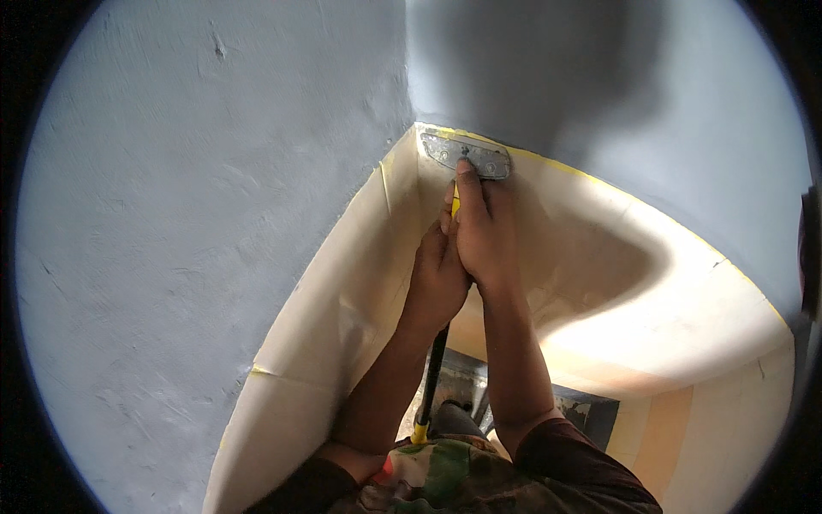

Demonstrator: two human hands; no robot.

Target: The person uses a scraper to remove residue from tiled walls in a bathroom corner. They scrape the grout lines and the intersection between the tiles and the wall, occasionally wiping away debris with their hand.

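Note:
Both my hands are closed around the handle of a long-handled tool with a flat grey metal head (466,155), which looks like a scraper. The head lies against the top of the beige wall facing, close to the corner. My right hand (485,236) grips just below the head, one finger stretched up onto the metal. Lower down and to its left, my left hand (435,283) is wrapped round the handle. A bit of yellow handle (455,200) shows between the fingers. Below the hands a black pole (435,368) runs down to a yellow end near my body.
Two grey-blue walls (171,214) meet at a corner behind the tool. Beige facing (676,291) curves along beneath them, with a thin yellow line (616,194) at its upper edge. A dark-framed opening (591,418) is low, near my right forearm. Something dark (809,248) stands at the right rim.

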